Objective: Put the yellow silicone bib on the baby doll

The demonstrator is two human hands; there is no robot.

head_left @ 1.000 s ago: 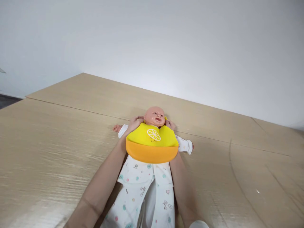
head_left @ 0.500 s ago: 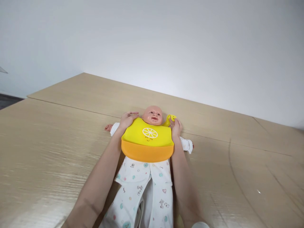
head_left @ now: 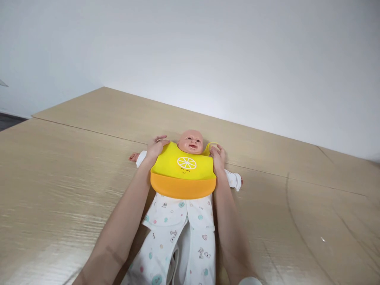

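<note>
A baby doll [head_left: 190, 141] in white patterned pyjamas [head_left: 178, 237] lies on its back on the wooden table [head_left: 59, 178]. A yellow and orange silicone bib [head_left: 183, 173] with a lemon print covers its chest. My left hand [head_left: 156, 149] pinches the bib's left neck strap at the doll's shoulder. My right hand [head_left: 218, 157] holds the bib's right strap, which loops up beside the doll's head. Both of my forearms run along the doll's sides.
The light wooden table is made of joined panels with seams running across it. A plain white wall [head_left: 237, 59] rises behind the table's far edge. A strip of dark floor [head_left: 8, 120] shows at the far left.
Both hands came out from behind the doll's neck to its shoulders, bringing the bib straps out with them. The bib and doll shifted slightly to the left.
</note>
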